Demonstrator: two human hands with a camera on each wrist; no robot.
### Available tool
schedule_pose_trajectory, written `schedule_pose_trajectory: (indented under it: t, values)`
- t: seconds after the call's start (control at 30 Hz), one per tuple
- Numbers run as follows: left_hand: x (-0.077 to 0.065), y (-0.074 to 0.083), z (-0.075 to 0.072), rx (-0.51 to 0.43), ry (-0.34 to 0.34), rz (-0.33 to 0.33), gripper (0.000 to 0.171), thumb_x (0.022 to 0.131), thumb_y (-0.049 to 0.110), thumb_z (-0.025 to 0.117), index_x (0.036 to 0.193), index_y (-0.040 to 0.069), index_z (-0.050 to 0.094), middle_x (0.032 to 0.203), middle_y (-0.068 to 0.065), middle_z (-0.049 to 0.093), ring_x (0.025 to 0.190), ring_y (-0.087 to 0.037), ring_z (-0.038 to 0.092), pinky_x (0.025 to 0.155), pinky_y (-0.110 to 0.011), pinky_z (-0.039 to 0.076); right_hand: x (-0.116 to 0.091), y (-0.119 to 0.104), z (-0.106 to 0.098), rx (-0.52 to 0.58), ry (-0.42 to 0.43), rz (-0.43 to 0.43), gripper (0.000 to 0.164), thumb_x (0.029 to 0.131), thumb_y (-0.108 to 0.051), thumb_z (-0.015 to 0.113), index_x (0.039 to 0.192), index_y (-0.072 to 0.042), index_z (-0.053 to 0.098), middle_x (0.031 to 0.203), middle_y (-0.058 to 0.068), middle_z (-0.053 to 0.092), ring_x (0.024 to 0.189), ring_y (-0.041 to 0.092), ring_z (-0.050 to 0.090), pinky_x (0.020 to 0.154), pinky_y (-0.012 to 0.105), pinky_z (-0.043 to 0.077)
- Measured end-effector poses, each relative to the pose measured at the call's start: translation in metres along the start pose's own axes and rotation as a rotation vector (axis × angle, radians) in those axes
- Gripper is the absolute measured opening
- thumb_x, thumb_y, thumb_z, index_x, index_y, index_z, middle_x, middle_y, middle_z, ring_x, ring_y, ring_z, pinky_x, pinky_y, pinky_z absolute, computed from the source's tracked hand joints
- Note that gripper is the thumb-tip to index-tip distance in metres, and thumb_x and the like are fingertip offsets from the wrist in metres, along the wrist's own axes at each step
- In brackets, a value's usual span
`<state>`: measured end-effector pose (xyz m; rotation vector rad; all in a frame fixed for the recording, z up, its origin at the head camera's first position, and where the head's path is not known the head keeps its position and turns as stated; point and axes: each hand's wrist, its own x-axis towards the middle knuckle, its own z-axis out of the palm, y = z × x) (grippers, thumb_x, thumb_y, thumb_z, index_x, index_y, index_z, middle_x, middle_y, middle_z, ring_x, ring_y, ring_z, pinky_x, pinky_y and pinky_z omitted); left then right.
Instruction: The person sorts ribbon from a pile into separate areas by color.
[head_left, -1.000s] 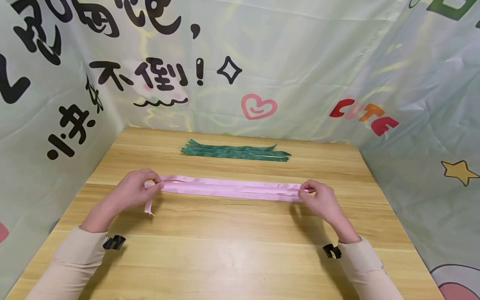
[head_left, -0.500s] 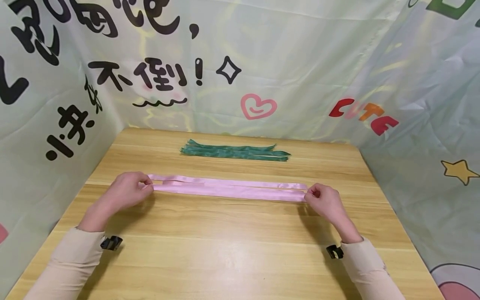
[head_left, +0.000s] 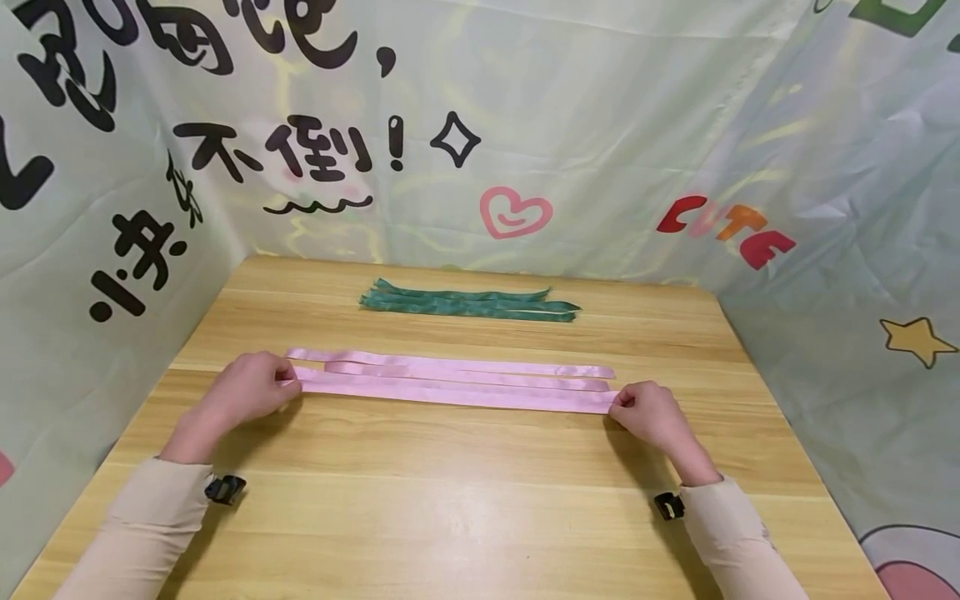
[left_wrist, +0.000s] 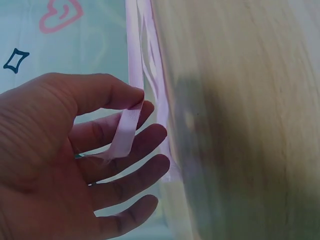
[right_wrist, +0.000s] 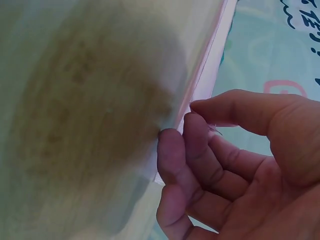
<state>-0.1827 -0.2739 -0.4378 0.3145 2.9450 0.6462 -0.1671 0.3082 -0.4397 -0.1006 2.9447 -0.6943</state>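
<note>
A satin pink ribbon (head_left: 457, 392) stretches straight across the middle of the table in the head view. My left hand (head_left: 251, 387) pinches its left end between thumb and index finger. In the left wrist view, a short tail of the ribbon (left_wrist: 125, 132) hangs past that pinch over the other spread fingers. My right hand (head_left: 651, 410) pinches the right end with thumb and fingertips; those fingers partly hide the end in the right wrist view. Just beyond the held ribbon, two more pink ribbons (head_left: 450, 363) lie side by side, roughly parallel to it.
Several dark green ribbons (head_left: 468, 304) lie in a bundle toward the back of the wooden table (head_left: 450, 500). Printed cloth walls (head_left: 600, 125) enclose the table at the back and both sides. Each sleeve cuff carries a small black device (head_left: 225, 489).
Both hands have shifted slightly outward and toward the person, drawing the held ribbon to the near side of the others. The tail that dangled below the left hand no longer shows in the head view.
</note>
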Motion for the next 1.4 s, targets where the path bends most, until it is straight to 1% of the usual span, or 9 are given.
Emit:
schedule_pose_trajectory:
  t: [0.17,0.33,0.67,0.9,1.13,1.2,1.27,1.4]
  values:
    - [0.002,-0.001,0.003,0.012,0.012,0.000,0.020,0.093,0.019,0.067,0.074,0.014,0.068,0.060,0.005,0.058,0.058,-0.016,0.049,0.059,-0.032,0.037,0.001,-0.001,0.002,-0.006,-0.005,0.013,0.011,0.088,-0.012,0.070,0.082,-0.003,0.075,0.071,0.002,0.066,0.066,0.017,0.053,0.062,0.031,0.042]
    - [0.002,-0.001,0.005,0.018,0.004,-0.007,0.020,0.093,0.019,0.069,0.074,0.013,0.068,0.061,0.004,0.057,0.059,-0.016,0.049,0.059,-0.032,0.037,0.001,-0.002,0.002,-0.004,-0.012,0.028,0.011,0.088,-0.012,0.072,0.083,-0.003,0.075,0.071,0.002,0.067,0.066,0.017,0.053,0.062,0.031,0.042]
    - [0.002,-0.002,0.008,0.060,0.001,-0.003,0.021,0.090,0.019,0.072,0.071,0.014,0.066,0.063,0.003,0.056,0.061,-0.016,0.048,0.060,-0.032,0.036,0.002,-0.005,0.003,-0.011,-0.016,0.033,0.011,0.090,-0.011,0.073,0.084,-0.003,0.074,0.074,0.004,0.067,0.068,0.018,0.055,0.062,0.031,0.043]
    - [0.003,-0.002,0.009,0.081,0.014,-0.001,0.019,0.089,0.019,0.073,0.072,0.014,0.067,0.064,0.003,0.057,0.062,-0.016,0.049,0.060,-0.032,0.036,0.001,-0.004,0.002,-0.012,-0.011,0.044,0.010,0.089,-0.012,0.075,0.086,-0.002,0.073,0.076,0.006,0.067,0.068,0.019,0.055,0.062,0.031,0.043]
    - [0.004,-0.003,0.009,0.102,0.030,-0.002,0.018,0.088,0.021,0.075,0.074,0.014,0.066,0.068,0.002,0.059,0.065,-0.018,0.050,0.062,-0.033,0.038,0.002,-0.004,0.001,-0.017,-0.018,0.056,0.011,0.089,-0.013,0.076,0.085,-0.004,0.072,0.075,0.005,0.066,0.067,0.018,0.055,0.061,0.031,0.042]
    - [0.004,-0.002,0.008,0.114,0.034,0.000,0.017,0.088,0.022,0.075,0.077,0.013,0.066,0.069,0.001,0.060,0.065,-0.019,0.051,0.062,-0.034,0.038,0.001,-0.004,-0.002,-0.021,-0.017,0.054,0.012,0.088,-0.015,0.076,0.086,-0.004,0.073,0.076,0.005,0.068,0.067,0.018,0.056,0.061,0.031,0.043]
    - [0.005,-0.002,0.005,0.138,0.052,0.005,0.016,0.089,0.022,0.075,0.080,0.012,0.067,0.071,0.000,0.062,0.065,-0.020,0.053,0.062,-0.037,0.040,0.001,-0.004,-0.007,-0.025,-0.010,0.060,0.014,0.089,-0.018,0.075,0.089,-0.003,0.073,0.078,0.007,0.070,0.068,0.019,0.058,0.061,0.031,0.044]
    - [0.014,0.005,-0.008,0.184,0.113,0.000,0.020,0.094,0.026,0.070,0.091,0.006,0.071,0.071,-0.003,0.065,0.065,-0.023,0.056,0.061,-0.046,0.045,0.004,-0.005,-0.026,-0.040,0.030,0.076,0.024,0.094,-0.024,0.071,0.098,0.000,0.071,0.088,0.014,0.072,0.075,0.025,0.063,0.063,0.035,0.046]
